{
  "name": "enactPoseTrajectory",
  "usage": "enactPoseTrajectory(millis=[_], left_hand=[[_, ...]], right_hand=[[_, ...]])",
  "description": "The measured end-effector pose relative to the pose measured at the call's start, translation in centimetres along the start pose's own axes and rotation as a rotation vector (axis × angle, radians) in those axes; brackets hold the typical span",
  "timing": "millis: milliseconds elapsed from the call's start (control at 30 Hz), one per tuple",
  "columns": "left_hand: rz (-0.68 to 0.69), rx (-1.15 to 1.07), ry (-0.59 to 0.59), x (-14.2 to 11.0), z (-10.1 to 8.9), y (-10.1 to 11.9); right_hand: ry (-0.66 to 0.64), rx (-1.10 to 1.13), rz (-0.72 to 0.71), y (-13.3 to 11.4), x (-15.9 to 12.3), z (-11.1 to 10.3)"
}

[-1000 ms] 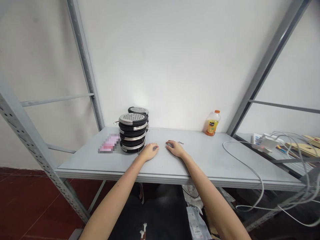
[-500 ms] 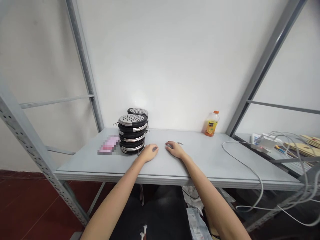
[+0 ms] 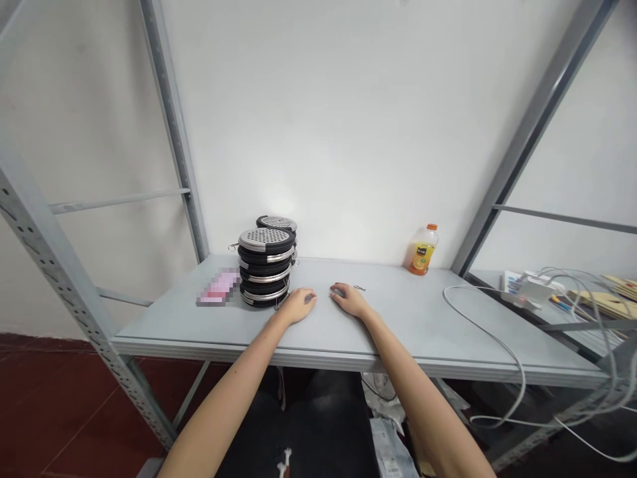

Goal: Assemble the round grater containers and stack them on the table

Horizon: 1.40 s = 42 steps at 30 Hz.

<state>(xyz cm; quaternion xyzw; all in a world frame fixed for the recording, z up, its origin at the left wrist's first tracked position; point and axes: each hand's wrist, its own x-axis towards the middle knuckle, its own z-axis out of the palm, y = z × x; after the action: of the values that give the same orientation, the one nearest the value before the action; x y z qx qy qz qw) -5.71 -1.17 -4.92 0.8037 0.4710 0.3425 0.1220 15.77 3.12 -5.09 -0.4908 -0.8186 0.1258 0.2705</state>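
My left hand (image 3: pixel 300 305) lies on the grey tabletop (image 3: pixel 338 335), its fingers loosely bent and the thumb apart from them. Facing it across a small gap, my right hand (image 3: pixel 350 300) rests in the same loose way. Neither hand visibly holds anything; a dark shadow lies under the fingers. Just left of my left hand stands a stack of round black-and-silver discs (image 3: pixel 266 269) with a perforated top and small metal rings at the sides. A second similar stack (image 3: pixel 279 221) is partly hidden behind it. Beyond my right hand lies a small metal clip (image 3: pixel 359 288).
A blurred pink item (image 3: pixel 219 287) lies left of the stacks. An orange drink bottle (image 3: pixel 423 251) stands at the back right near the wall. A white cable (image 3: pixel 490 325) loops over the right side and front edge. Metal posts (image 3: pixel 172 126) frame the table; a cluttered side shelf (image 3: pixel 592 318) adjoins it.
The camera view has shifted slightly. Both hands stay in place on the table, and the objects have not moved.
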Motion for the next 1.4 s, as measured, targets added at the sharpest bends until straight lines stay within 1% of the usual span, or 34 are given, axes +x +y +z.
enactPoseTrajectory(millis=[500, 800, 1067, 1400], left_hand=[[-0.004, 0.006, 0.000, -0.07, -0.06, -0.04], [-0.012, 0.006, -0.012, -0.17, -0.21, 0.30], [-0.027, -0.001, -0.023, -0.30, -0.52, 0.71], [-0.038, -0.001, -0.016, -0.32, -0.40, 0.56]], right_hand=[[0.002, 0.001, 0.009, -0.17, -0.07, -0.07], [0.008, 0.010, -0.005, 0.15, 0.00, 0.14], [0.001, 0.010, 0.014, -0.22, -0.14, -0.10], [0.001, 0.000, 0.011, 0.09, -0.02, 0.14]])
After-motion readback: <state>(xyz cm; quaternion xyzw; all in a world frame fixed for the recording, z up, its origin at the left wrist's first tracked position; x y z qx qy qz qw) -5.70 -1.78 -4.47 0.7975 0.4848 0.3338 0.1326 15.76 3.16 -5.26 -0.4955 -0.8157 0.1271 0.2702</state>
